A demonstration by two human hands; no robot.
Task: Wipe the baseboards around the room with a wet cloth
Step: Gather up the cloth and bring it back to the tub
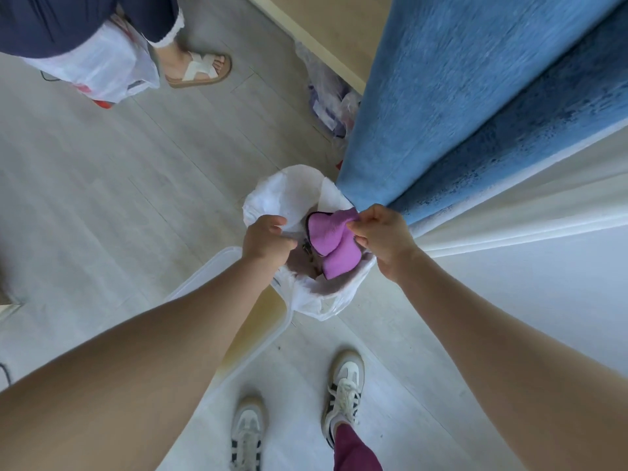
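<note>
Cloth (331, 244) in purple hangs at the centre of the frame, directly above the open mouth of a small bin lined with a white plastic bag (289, 195). The right hand (380, 237) pinches its upper corner between thumb and curled fingers, so the rest of the fabric drops down in a loose fold. The left hand (268, 239) is curled too, and it seems to grip the edge of the liner on the left side of the bin, probably to keep the mouth open or steady; whether it also touches the cloth I cannot tell.

I judge that the cloth is held here so that drips or dirt fall into the bin and not on the pale wooden floor (102, 198). A clear plastic container (265, 331) stands just below the bin, partly under the left forearm; it may be for the water, but its content is not clear.

A blue curtain (458, 96) and a white one (526, 212) hang at the upper right, touching the bin. No baseboard is being wiped now. In the upper left, another person's sandalled foot (197, 68) stands beside a white bag (98, 69).
</note>
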